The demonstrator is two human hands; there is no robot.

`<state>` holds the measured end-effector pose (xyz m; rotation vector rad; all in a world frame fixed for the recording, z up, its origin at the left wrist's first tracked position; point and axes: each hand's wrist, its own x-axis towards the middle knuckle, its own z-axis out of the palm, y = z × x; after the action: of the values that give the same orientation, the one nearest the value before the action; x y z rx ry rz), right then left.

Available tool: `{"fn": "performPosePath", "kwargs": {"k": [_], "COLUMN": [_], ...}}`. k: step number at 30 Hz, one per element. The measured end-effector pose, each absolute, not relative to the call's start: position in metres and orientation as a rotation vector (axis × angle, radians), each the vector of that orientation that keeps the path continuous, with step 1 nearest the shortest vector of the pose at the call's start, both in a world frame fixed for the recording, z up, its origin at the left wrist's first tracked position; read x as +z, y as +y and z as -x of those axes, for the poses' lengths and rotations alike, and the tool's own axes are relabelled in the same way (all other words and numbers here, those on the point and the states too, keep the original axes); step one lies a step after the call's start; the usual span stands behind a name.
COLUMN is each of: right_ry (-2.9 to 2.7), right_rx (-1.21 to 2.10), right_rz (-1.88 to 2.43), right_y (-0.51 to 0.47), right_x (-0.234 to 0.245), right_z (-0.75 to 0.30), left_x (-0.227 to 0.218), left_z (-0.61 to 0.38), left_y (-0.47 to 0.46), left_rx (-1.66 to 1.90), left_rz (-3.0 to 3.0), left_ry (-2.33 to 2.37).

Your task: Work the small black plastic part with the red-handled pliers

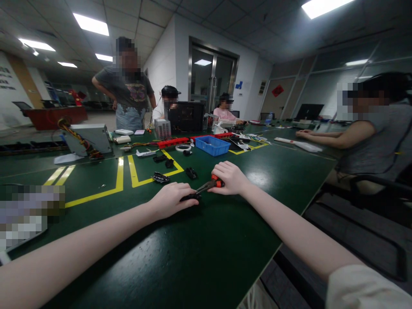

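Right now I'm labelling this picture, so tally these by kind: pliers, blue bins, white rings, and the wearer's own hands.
Pliers: 1
Blue bin: 1
White ring: 1
Own hands, left hand and right hand: 2
Total: 5

We see pliers (205, 186) with red-and-black handles and dull metal jaws, the handles mostly wrapped by our right hand (230, 177), the nose pointing left and slightly down. Its tips reach a small black part (192, 196) — partly hidden in our left hand (175, 197) and lying roughly level. We cannot tell whether the jaws have closed on it.
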<state>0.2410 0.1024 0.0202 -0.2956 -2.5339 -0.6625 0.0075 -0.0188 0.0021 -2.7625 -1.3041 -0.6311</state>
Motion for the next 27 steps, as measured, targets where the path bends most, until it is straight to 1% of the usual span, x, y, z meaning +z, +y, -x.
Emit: {"fn": "performPosePath", "kwargs": {"k": [13,27], "right_ry": [-2.536,-2.512], "right_rx": [-0.67,-0.601], "right_rz": [0.317,0.342], "right_y": [0.1041,0.1025], "right_x": [0.0182,0.0188], "right_z": [-0.2404,-0.2413], "left_x": [0.0022,0.0011], "left_z": [-0.0073,-0.0069], "left_y": [-0.0185,-0.0185], "left_rx": [-0.607,-0.683], "left_rz": [2.746,2.758], "left_ry": [-1.295,-1.352]}}
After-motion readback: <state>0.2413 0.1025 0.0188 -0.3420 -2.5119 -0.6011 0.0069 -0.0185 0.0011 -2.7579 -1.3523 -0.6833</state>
